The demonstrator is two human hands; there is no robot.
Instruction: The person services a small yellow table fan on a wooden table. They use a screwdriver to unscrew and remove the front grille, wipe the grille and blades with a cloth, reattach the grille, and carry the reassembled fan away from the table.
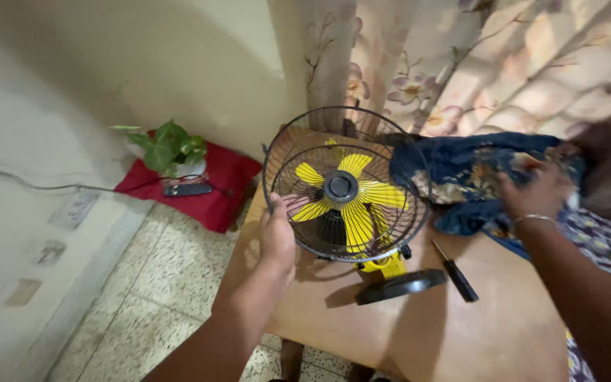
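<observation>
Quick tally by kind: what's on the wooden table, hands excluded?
Table fan, yellow blades, black wire guard, gripped at the guard's edge by the left hand: 1
Screwdriver, black handle: 1
Blue floral cloth, under the right hand: 1
Total: 3

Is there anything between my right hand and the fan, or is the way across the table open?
The blue floral cloth lies between them: the right hand rests on it, and it bunches against the fan guard's right side. The left hand already grips the guard's left rim.
</observation>
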